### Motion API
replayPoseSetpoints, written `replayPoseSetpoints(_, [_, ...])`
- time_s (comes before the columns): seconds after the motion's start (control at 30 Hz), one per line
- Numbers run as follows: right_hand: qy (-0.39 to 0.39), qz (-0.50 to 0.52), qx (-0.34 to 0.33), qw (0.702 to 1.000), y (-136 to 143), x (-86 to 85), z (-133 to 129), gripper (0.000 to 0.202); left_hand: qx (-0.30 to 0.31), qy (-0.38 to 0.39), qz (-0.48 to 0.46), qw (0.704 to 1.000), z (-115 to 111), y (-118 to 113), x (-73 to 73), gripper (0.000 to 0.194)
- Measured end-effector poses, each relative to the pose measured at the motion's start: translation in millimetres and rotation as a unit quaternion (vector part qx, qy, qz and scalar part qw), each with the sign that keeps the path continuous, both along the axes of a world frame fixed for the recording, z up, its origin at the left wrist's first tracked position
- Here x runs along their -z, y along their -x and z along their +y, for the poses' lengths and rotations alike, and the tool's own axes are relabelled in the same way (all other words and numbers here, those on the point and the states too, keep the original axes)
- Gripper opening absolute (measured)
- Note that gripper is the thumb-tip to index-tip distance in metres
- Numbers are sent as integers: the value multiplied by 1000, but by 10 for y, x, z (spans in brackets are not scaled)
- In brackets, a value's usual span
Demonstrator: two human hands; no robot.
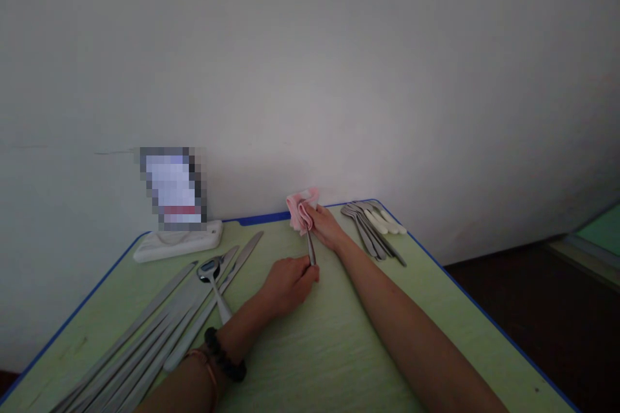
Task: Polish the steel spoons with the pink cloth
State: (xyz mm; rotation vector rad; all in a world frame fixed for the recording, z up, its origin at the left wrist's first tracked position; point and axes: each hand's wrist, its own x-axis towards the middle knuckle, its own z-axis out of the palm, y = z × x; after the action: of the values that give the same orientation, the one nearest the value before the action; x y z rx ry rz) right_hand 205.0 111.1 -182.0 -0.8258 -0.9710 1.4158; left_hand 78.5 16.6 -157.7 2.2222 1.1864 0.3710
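Observation:
My left hand (292,284) is closed round the lower handle of a metal piece of cutlery (310,248), which points away from me. Its far end runs into a folded pink and white cloth (296,211), so most of its head is hidden. My right hand (325,226) pinches that cloth around the upper part of the cutlery. Under and beside my left forearm, a shiny spoon (221,300) lies near several long metal table knives (249,250). To the right of my right hand rests a group of metal spoons (364,232).
Cutlery with white handles (380,222) lies by the spoons at the table's right edge. A blurred-out phone-like screen (172,187) stands on a white block (179,242) at the back left. A wall (310,77) rises behind the green table (339,348) with its blue rim.

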Motion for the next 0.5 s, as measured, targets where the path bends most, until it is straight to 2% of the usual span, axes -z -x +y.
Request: replayPoseSetpoints(0.5, [-19, -40, 5, 999, -8, 49, 42, 31, 3, -27, 19, 999, 12, 17, 37, 31])
